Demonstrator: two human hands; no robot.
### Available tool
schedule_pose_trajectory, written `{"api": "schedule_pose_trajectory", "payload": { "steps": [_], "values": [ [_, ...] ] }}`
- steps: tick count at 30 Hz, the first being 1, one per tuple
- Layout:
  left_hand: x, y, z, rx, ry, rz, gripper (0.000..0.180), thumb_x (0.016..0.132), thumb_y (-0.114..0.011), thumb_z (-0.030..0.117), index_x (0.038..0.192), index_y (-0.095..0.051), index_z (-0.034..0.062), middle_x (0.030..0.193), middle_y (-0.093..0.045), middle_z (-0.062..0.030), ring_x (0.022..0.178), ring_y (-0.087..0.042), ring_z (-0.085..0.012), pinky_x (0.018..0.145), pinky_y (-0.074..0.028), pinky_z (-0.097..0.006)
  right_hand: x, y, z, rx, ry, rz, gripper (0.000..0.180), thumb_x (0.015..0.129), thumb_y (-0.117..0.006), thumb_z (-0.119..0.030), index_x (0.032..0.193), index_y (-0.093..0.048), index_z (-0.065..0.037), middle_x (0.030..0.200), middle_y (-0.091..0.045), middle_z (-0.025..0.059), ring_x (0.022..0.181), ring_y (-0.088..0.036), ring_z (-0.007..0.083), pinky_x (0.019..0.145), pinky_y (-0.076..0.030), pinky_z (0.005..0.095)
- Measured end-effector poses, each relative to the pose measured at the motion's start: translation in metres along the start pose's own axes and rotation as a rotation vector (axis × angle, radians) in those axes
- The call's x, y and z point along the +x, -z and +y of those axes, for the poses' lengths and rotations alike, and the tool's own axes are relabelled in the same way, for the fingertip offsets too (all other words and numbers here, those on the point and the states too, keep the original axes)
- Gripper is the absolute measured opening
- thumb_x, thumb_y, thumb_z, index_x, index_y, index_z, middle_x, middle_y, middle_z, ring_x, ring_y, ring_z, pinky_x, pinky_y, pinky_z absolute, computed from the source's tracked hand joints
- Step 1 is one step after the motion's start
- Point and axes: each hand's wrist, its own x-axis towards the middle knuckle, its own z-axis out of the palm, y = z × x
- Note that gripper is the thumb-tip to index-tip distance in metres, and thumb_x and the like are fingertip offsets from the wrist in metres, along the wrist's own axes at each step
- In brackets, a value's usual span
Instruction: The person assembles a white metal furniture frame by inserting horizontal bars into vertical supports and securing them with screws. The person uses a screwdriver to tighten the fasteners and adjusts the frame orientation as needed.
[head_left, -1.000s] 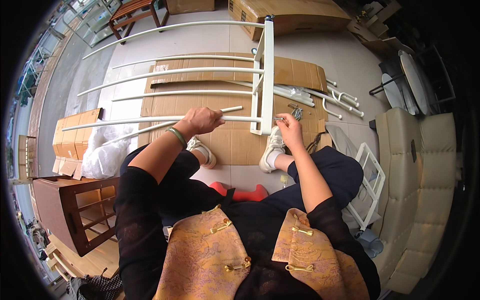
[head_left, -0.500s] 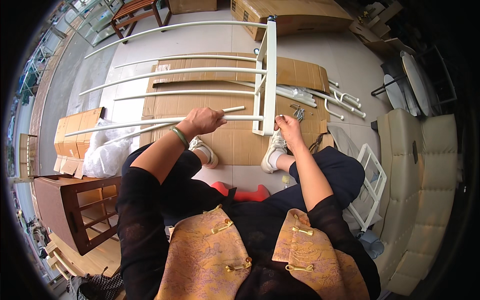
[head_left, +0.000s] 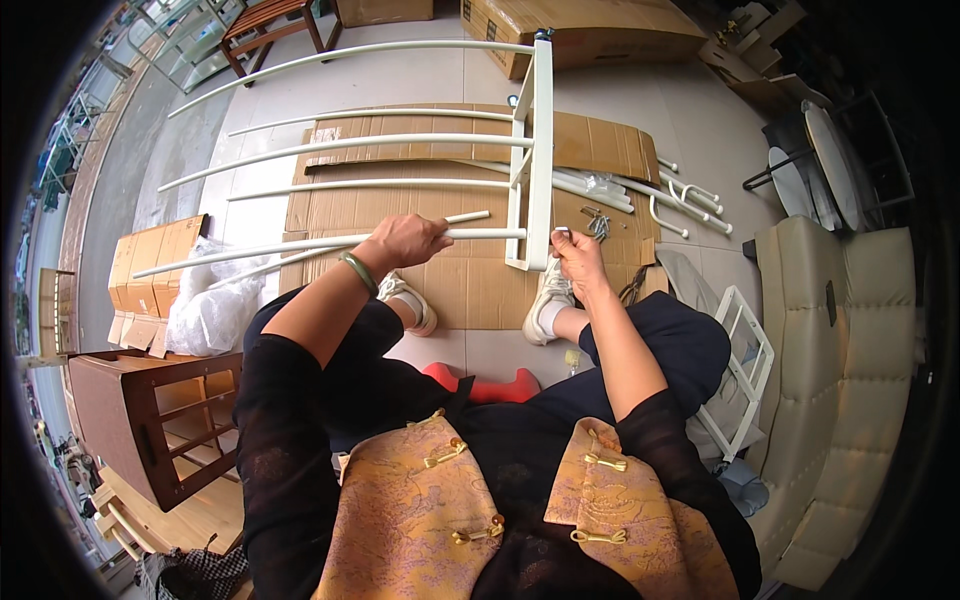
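A white metal frame end (head_left: 543,140) stands on edge over the cardboard, with several long white tubes running left from it. Around the nearest tube (head_left: 490,234), my left hand (head_left: 410,240) is closed, a short way from where the tube meets the frame. Beyond the frame's right face, close to that joint, my right hand (head_left: 582,262) pinches a small shiny metal piece (head_left: 561,231), too small to tell its kind. Another thin white rod (head_left: 468,217) passes under my left hand at a slant. A loose bunch of metal fasteners (head_left: 598,222) lies right of the frame.
Flattened cardboard (head_left: 470,300) covers the floor beneath my shoes. More white tubes (head_left: 690,200) lie at its right. A beige padded sofa piece (head_left: 860,330) stands right, a brown wooden stool (head_left: 130,420) left. Large cardboard boxes (head_left: 600,35) sit at the back.
My right fingers have shifted slightly, and more of the small metal piece shows. The tube in my left hand has tilted very slightly; the frame stays in place.
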Motion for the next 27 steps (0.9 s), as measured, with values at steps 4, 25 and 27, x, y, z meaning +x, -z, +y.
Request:
{"api": "schedule_pose_trajectory", "payload": {
  "steps": [4, 25, 27],
  "values": [
    [-0.0001, 0.0019, 0.0003, 0.030, 0.032, -0.044, 0.037, 0.095, -0.043, 0.046, 0.101, -0.057, 0.0128, 0.077, -0.067, -0.0143, 0.074, -0.065, -0.0346, 0.064, -0.052, -0.045, 0.0027, -0.0049, 0.0029, -0.074, 0.231, -0.014, 0.025, 0.084, -0.071, -0.029, 0.081, -0.063, -0.006, 0.065, -0.055, -0.0036, 0.043, -0.032, -0.0003, 0.038, -0.020, 0.0179],
    [-0.0009, -0.0020, -0.0055, -0.041, -0.002, 0.002, 0.031, 0.094, -0.046, 0.041, 0.098, -0.053, 0.0111, 0.069, -0.062, -0.0190, 0.068, -0.062, -0.0400, 0.060, -0.049, -0.050, -0.0059, 0.0016, -0.0061, 0.057, -0.023, -0.134, 0.006, 0.088, -0.065, -0.010, 0.091, -0.061, -0.008, 0.073, -0.057, -0.0051, 0.046, -0.033, -0.0012, 0.039, -0.021, 0.0163],
    [-0.0009, -0.0011, -0.0049, -0.011, 0.020, -0.025, 0.034, 0.094, -0.044, 0.044, 0.100, -0.056, 0.0121, 0.072, -0.065, -0.0170, 0.072, -0.064, -0.0373, 0.063, -0.051, -0.047, -0.0049, 0.0016, -0.0060, 0.038, -0.021, -0.119, 0.005, 0.088, -0.063, -0.010, 0.092, -0.061, -0.007, 0.074, -0.057, -0.0050, 0.047, -0.034, -0.0013, 0.039, -0.022, 0.0161]
  ]
}}
